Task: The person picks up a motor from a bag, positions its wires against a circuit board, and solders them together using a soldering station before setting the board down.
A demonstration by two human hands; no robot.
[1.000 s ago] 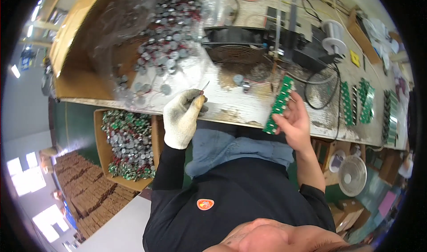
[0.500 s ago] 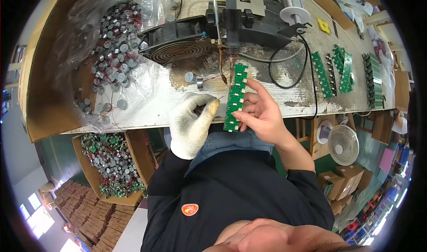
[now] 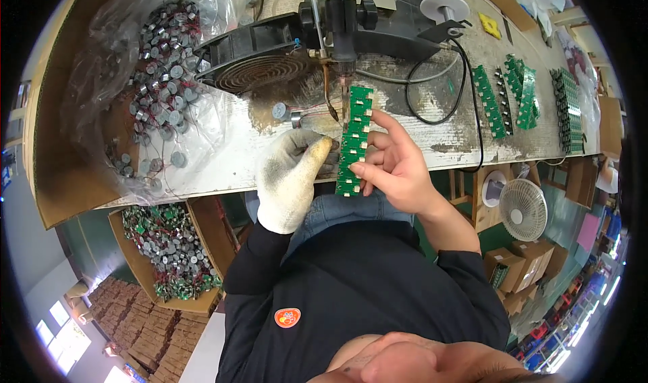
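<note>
We hold the green board strip [image 3: 354,143] upright in our bare right hand [image 3: 398,170], fingers pinched on its right edge, top end just under the soldering tip [image 3: 339,89]. Our gloved left hand [image 3: 291,177] sits beside the strip's left edge, fingers curled; what they grip, we cannot tell. Looks like the soldering step; next joint likely needs the strip shifted along under the tip. Tight: fan [image 3: 260,69] left, cable [image 3: 466,92] right, worktop [image 3: 243,146] edge close below.
</note>
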